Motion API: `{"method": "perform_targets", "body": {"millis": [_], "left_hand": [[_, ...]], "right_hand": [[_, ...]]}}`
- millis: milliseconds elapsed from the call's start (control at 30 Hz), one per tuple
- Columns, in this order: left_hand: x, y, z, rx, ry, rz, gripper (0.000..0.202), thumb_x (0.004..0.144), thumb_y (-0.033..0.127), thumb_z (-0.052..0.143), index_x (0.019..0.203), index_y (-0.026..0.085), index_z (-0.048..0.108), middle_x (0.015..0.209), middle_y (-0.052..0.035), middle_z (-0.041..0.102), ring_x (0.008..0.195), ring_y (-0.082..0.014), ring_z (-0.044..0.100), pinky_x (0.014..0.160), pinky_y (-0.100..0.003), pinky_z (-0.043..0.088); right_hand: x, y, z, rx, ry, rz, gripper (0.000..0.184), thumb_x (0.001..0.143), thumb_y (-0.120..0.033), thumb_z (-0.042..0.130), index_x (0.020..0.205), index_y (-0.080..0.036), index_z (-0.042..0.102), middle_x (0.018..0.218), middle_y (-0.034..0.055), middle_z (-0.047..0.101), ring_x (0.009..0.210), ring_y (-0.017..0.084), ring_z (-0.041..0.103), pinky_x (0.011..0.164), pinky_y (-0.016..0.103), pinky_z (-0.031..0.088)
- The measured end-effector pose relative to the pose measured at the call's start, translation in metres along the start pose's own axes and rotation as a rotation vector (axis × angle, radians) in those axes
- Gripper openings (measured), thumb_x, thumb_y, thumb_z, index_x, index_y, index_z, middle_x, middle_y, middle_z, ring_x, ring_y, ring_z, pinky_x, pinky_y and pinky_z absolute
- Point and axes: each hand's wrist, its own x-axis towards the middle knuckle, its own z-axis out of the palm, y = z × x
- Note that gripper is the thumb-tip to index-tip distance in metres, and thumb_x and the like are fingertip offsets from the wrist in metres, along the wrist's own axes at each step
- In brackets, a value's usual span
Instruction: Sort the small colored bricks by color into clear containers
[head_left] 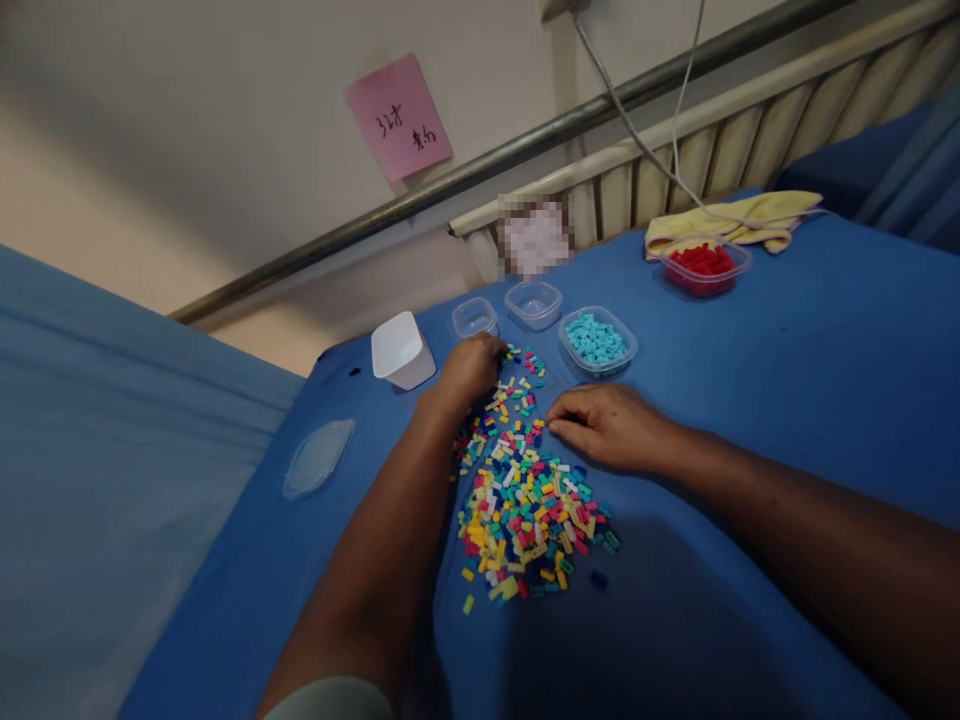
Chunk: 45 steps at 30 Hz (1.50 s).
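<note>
A long heap of small coloured toy bricks (525, 510) lies on the blue sheet, thinning out toward the far end. My left hand (472, 370) reaches over that far end, fingers bent down and pressed together among the loose bricks; whatever they grip is hidden. To the right of the heap, my right hand (604, 425) rests low with its fingers curled and thumb closed, the tips beside the outermost bricks. I cannot make out anything in it. Just beyond it stands a clear tub of turquoise bricks (596, 340).
Two clear tubs (534, 304) and a white container (403, 350) stand along the back. A clear lid (320, 459) lies at left. At the back right, a tub of red bricks (701, 268) sits before a yellow cloth (731, 220). A bed rail (712, 145) borders the sheet.
</note>
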Motion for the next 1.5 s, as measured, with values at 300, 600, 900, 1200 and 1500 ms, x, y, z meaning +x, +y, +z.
{"method": "perform_targets", "body": {"millis": [300,600,900,1200,1500], "left_hand": [[0.002,0.017,-0.028,0.048,-0.199,-0.061,0.030,0.090,0.015,0.064,0.110,0.019,0.087,0.109,-0.0134,0.083,0.101,-0.0306,0.077,0.089,-0.036,0.056],[-0.024,0.002,-0.031,-0.187,-0.189,-0.069,0.043,0.091,0.026,0.073,0.132,0.017,0.079,0.105,-0.0075,0.083,0.086,-0.0231,0.074,0.076,-0.030,0.053],[-0.031,0.001,-0.024,-0.164,-0.172,-0.091,0.028,0.090,0.018,0.068,0.113,0.017,0.083,0.102,-0.0066,0.082,0.084,-0.0219,0.071,0.073,-0.030,0.048],[-0.037,-0.002,-0.020,-0.288,-0.130,-0.162,0.010,0.082,0.017,0.069,0.089,0.019,0.076,0.078,0.0001,0.074,0.069,-0.0173,0.063,0.062,-0.030,0.039],[-0.004,0.055,-0.040,-0.599,0.046,0.018,0.002,0.084,0.017,0.073,0.086,0.017,0.073,0.079,-0.0002,0.072,0.071,-0.0159,0.062,0.065,-0.029,0.043]], "right_hand": [[-0.001,0.000,-0.001,0.007,-0.009,0.012,0.014,0.104,-0.029,0.069,0.106,-0.027,0.083,0.100,0.0010,0.086,0.087,0.021,0.077,0.075,0.034,0.048],[-0.002,-0.002,-0.001,-0.010,-0.013,0.014,0.015,0.103,-0.028,0.068,0.106,-0.027,0.083,0.102,0.0009,0.086,0.089,0.021,0.077,0.076,0.034,0.048],[-0.002,0.001,-0.001,-0.004,-0.019,-0.017,0.016,0.104,-0.030,0.067,0.107,-0.026,0.083,0.101,0.0018,0.085,0.087,0.021,0.076,0.076,0.033,0.048],[-0.002,0.001,-0.001,-0.017,-0.004,0.002,0.016,0.103,-0.029,0.068,0.105,-0.027,0.083,0.100,0.0003,0.086,0.088,0.021,0.077,0.076,0.034,0.048],[0.000,0.001,0.000,-0.008,0.006,0.014,0.015,0.104,-0.030,0.069,0.107,-0.028,0.083,0.100,0.0012,0.086,0.087,0.022,0.077,0.075,0.034,0.049]]}}
